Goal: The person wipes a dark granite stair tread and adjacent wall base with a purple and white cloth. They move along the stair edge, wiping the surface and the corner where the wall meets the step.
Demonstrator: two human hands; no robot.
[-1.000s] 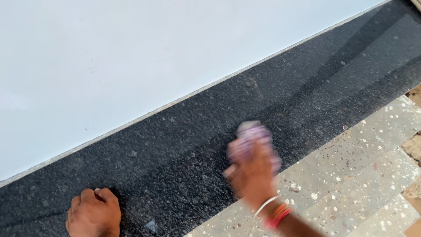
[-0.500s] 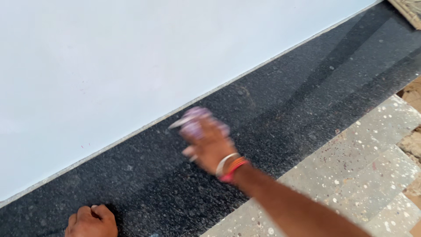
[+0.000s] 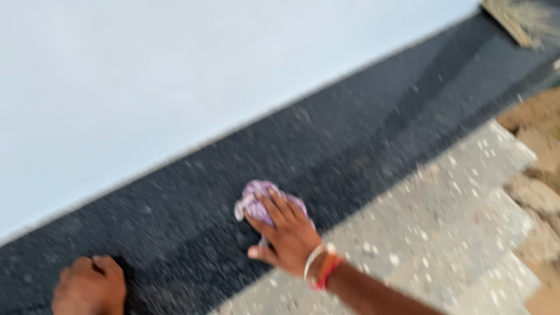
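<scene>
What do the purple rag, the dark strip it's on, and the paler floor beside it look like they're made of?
The purple rag under the right hand looks like soft cloth: it bunches in folds. The dark strip looks like black granite or similar stone, finely flecked; blur hides its sheen. The paler floor looks like terrazzo, grey with scattered white chips.

Dark stone strip (image 3: 373, 146) open ahead (white wall (image 3: 175, 76) bounds far side).
</scene>
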